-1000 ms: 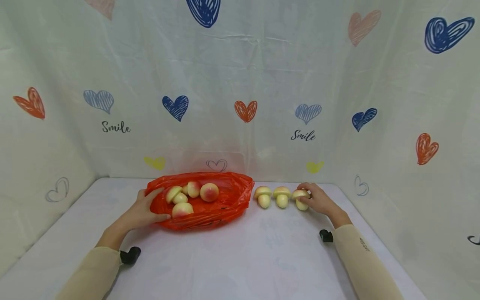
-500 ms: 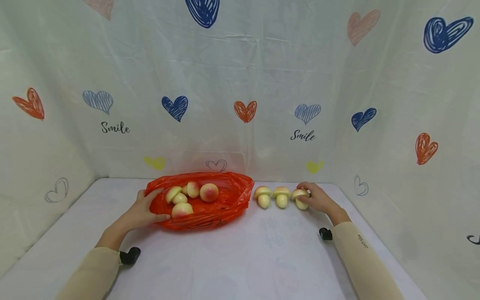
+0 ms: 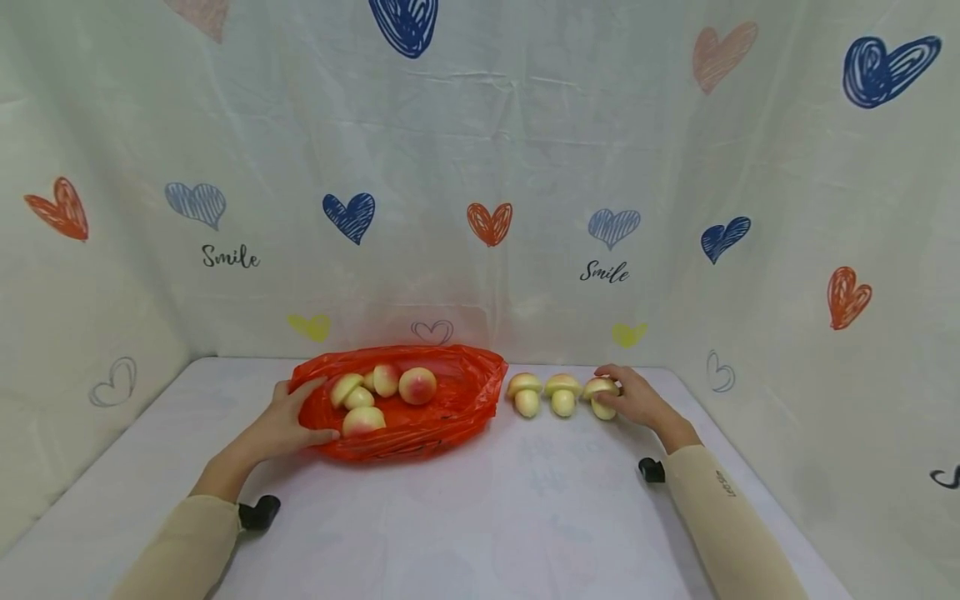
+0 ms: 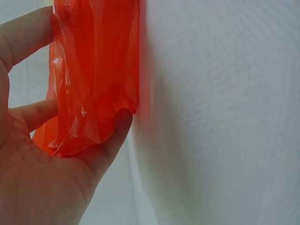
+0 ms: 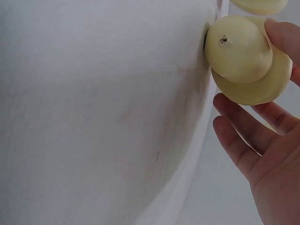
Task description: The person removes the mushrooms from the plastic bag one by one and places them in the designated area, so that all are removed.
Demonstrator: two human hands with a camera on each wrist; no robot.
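Note:
A red plastic bag (image 3: 465,392) lies with its mouth spread on the table. Inside it are a toy mushroom (image 3: 352,390) and several other pale yellow, pink-tinged pieces, one with a round pink cap (image 3: 417,386). My left hand (image 3: 283,423) holds the bag's left end, thumb along the front and fingers at the back. To the bag's right, three toy mushrooms stand in a row. The left mushroom (image 3: 527,396) and middle mushroom (image 3: 562,396) are untouched. My right hand (image 3: 637,398) grips the right mushroom (image 5: 241,54), thumb on one side of its cap and fingers on the other.
A white cloth covers the table (image 3: 465,525). Behind and beside it hangs a pale curtain (image 3: 420,275) printed with hearts. Black wrist cameras sit at the left cuff (image 3: 258,512) and the right cuff (image 3: 651,470).

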